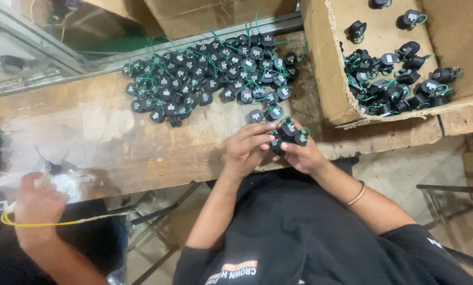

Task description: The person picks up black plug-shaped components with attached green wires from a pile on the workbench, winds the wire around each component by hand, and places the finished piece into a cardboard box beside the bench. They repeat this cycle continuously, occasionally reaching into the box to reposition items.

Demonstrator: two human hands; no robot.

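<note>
Both of my hands meet at the near edge of a worn wooden bench (141, 148). My left hand (245, 150) and my right hand (305, 157) together grip a small bunch of black parts with green wires (288, 132). The left fingers pinch the bunch from the left, while the right hand cups it from below. Just beyond the hands, a big pile of the same black parts (210, 74) with tangled green wires spreads over the bench. A thin bangle (357, 194) sits on my right wrist.
An open cardboard box (321, 68) at the right holds several more black parts (395, 79). At the lower left, another person's hand (36, 206) holds a yellow wire (51, 224). A metal rail (88, 63) runs behind the bench. A dark frame (447, 190) stands at the lower right.
</note>
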